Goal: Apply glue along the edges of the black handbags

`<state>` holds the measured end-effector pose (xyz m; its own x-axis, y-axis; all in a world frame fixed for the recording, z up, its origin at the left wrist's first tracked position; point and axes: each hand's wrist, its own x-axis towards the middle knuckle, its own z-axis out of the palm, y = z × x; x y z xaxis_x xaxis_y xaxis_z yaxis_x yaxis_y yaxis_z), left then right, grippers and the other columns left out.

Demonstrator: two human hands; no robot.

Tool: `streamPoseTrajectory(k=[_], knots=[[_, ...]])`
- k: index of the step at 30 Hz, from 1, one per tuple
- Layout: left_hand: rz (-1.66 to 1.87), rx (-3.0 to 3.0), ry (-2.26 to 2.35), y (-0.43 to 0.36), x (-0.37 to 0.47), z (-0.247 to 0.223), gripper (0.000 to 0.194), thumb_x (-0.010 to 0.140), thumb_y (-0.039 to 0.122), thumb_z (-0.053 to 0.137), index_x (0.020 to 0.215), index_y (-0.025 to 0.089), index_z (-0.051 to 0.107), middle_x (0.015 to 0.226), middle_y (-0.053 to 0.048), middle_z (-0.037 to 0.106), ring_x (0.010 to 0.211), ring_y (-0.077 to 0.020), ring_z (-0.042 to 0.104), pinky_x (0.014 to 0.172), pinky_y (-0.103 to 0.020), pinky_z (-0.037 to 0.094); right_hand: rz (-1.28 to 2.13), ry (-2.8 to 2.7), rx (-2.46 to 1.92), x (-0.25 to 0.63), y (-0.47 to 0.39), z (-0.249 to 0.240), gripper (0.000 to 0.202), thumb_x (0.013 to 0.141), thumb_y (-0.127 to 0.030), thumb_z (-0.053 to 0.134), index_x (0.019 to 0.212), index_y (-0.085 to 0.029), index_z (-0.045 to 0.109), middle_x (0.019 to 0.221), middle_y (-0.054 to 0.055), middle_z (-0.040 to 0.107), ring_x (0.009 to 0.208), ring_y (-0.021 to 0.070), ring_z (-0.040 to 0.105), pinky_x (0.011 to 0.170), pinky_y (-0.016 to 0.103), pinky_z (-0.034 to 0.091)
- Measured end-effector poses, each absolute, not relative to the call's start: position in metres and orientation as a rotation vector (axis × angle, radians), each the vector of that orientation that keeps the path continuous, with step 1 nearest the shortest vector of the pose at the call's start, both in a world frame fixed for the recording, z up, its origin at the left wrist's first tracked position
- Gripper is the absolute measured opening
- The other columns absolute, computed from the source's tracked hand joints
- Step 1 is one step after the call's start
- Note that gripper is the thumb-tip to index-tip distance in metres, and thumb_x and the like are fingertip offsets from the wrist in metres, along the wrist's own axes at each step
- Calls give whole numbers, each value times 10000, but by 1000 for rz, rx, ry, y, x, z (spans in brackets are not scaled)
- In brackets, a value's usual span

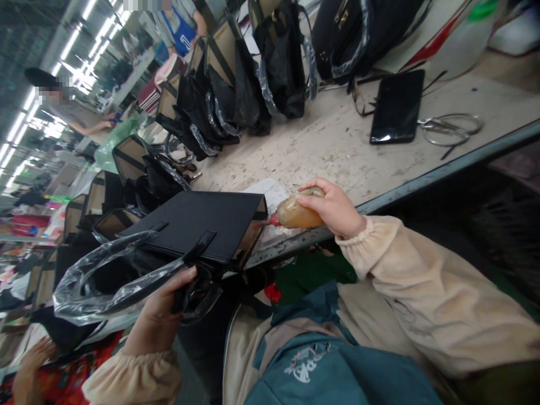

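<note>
A black handbag [198, 219] lies on its side at the table's front edge, its handles [109, 281] wrapped in clear plastic. My left hand [166, 298] is closed around the bag's near side by the handles; part of its fingers is hidden behind the bag. In my right hand [333, 208] is a squeeze bottle [299, 211] of amber liquid, tilted so that its red nozzle [270, 221] points at the bag's open end. Whether the tip touches the bag I cannot make out. Beneath the bottle lies a white sheet [265, 191].
Several black bags [236, 79] stand in a row along the back of the worktable [320, 152]. Towards the right are a black phone [397, 107], scissors [449, 129] and a green-capped bottle [464, 39]. A co-worker's hand [37, 354] shows at lower left; other people work farther back.
</note>
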<state>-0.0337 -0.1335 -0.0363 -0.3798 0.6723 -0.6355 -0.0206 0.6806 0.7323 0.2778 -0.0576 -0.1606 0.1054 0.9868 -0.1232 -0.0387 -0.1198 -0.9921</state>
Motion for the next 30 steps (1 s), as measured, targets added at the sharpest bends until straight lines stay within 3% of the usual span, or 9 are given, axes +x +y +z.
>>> streamPoseTrajectory(k=[8, 14, 17, 30], knots=[[717, 536, 1758, -141, -39, -21, 175, 606, 238, 801, 693, 109, 720, 566, -55, 671, 481, -156, 624, 499, -238, 542, 950, -1145, -1420, 286, -51, -166, 245, 670, -371, 690, 837, -195, 651, 847, 12, 667, 804, 194, 597, 793, 338, 441], [640, 495, 1624, -133, -36, -16, 330, 491, 318, 885, 567, 95, 653, 444, -15, 542, 376, -103, 482, 368, -204, 412, 978, -1263, -1390, 276, -53, -168, 234, 686, -365, 676, 847, -199, 640, 847, 11, 650, 816, 196, 595, 808, 346, 450], [640, 468, 1598, -129, -31, -14, 360, 515, 360, 873, 562, 91, 638, 428, -11, 499, 363, -84, 437, 343, -185, 346, 932, -1318, -1375, 271, -53, -169, 210, 690, -341, 674, 844, -203, 637, 887, 22, 649, 859, 207, 599, 832, 358, 454], [737, 460, 1548, -115, -30, -9, 230, 637, 274, 779, 589, 109, 626, 407, 7, 433, 330, -79, 385, 321, -194, 344, 742, -1573, -1280, 267, -47, -160, 191, 707, -254, 712, 868, -188, 634, 879, 38, 605, 863, 205, 585, 825, 341, 454]])
